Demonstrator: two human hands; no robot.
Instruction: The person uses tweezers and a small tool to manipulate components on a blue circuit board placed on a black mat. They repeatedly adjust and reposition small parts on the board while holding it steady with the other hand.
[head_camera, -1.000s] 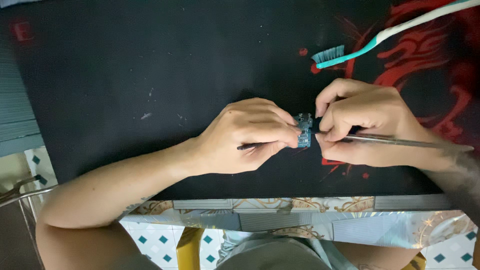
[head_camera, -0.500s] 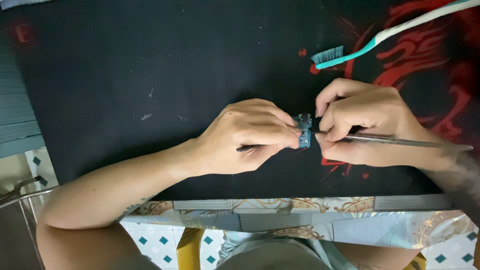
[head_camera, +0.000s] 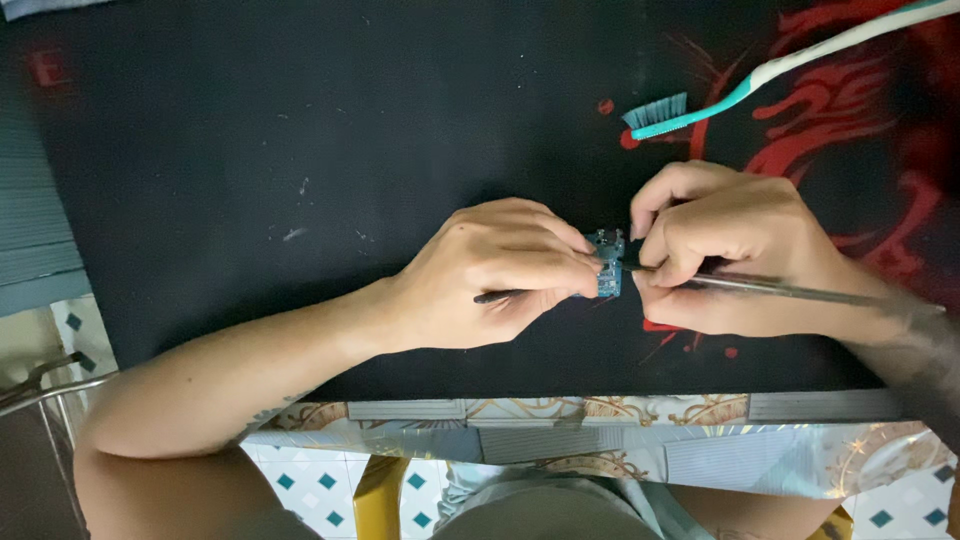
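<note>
While both forearms rest on the black mat (head_camera: 300, 130) that covers the tabletop, the two hands meet over a small blue circuit board (head_camera: 607, 264), which sits near the middle of the mat's near half. That board is the landmark for the rest. Just to its left, the left hand (head_camera: 490, 275) lies knuckles up with its fingers curled together, the fingertips pinching the board's left edge — a thin dark stick, perhaps one leg of a pair of tweezers, pokes out from under this hand's fingers, though what it is cannot be told. Just to the board's right, the right hand (head_camera: 730, 245) is closed in a pen-like grip around a slim metal tool (head_camera: 790, 292), whose tip points left and touches the board's right side; the shaft runs away from the board to the right, across the wrist.

Beyond the board and to its right, well apart from both hands, a teal and white toothbrush (head_camera: 770, 70) lies flat on the mat with its bristles at the end nearer the board and its handle slanting off to the far right corner. Red dragon-like artwork (head_camera: 840, 110) covers the mat on that same side, partly under the right hand. On the near side of the board, past the mat's edge, a patterned tabletop edge (head_camera: 560, 440) shows — below it, a tiled floor (head_camera: 300, 485) with blue diamonds.
</note>
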